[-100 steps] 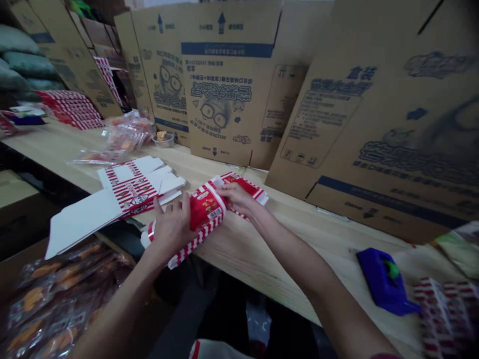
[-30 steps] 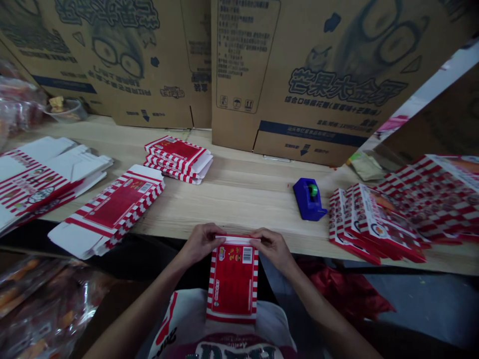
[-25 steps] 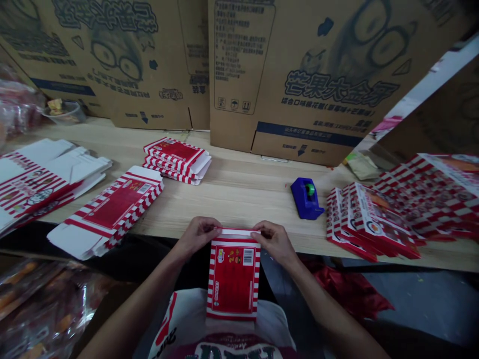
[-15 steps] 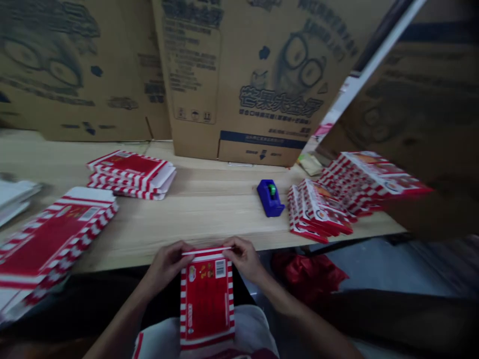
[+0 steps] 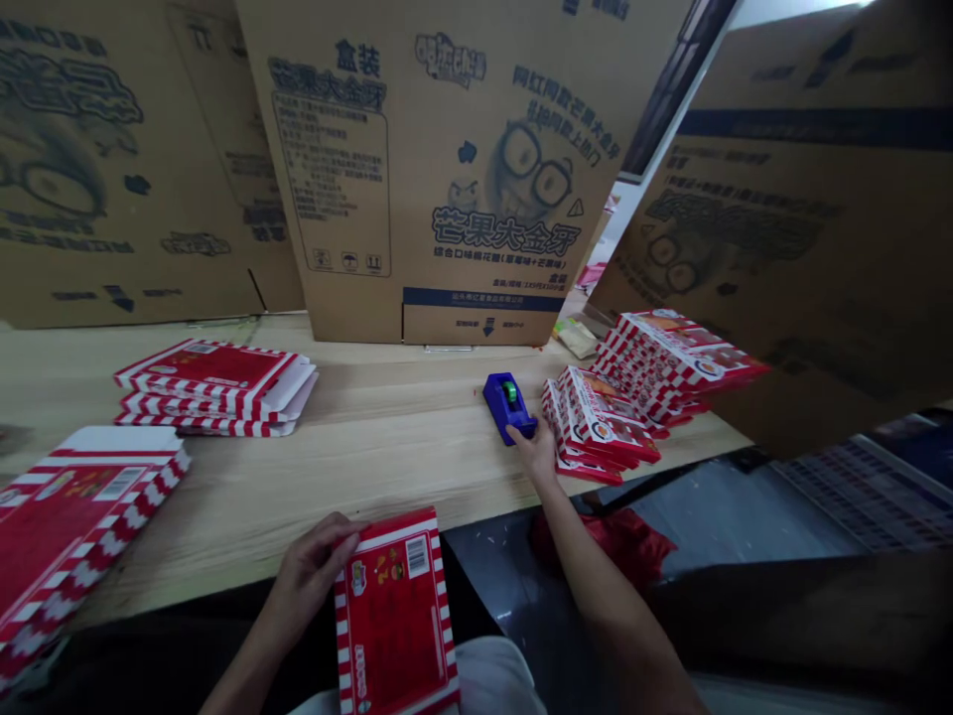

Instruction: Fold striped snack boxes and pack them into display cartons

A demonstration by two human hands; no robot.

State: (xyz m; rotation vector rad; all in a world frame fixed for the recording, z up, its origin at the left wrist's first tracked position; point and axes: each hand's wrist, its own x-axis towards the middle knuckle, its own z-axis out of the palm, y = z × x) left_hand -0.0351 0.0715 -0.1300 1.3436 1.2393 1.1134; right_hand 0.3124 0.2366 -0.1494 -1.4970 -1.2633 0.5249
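Observation:
My left hand [image 5: 317, 566] grips the upper left corner of a flat red carton [image 5: 394, 616] with striped edges and a barcode. The carton rests over my lap, its top end folded down. Out at the table, my right hand [image 5: 537, 449] has its fingers closed at the front end of a blue tape dispenser [image 5: 500, 405]. A green roll [image 5: 510, 390] sits in the dispenser. Whether a piece of tape is between the fingertips is too small to tell. Just right of this hand stand several striped cartons [image 5: 596, 422] in a leaning row.
Open-ended red cartons [image 5: 215, 377] are piled at the left back, with a larger stack [image 5: 67, 526] in front. A taller carton stack [image 5: 677, 357] stands far right. Big cardboard boxes [image 5: 447, 179] wall off the back. Below the table edge lies a red bag [image 5: 625, 546].
My right hand has left the carton's top edge and reached forward right to the tape dispenser. The carton's top flap is now folded down, and the carton tilts in my left hand. The view shifted.

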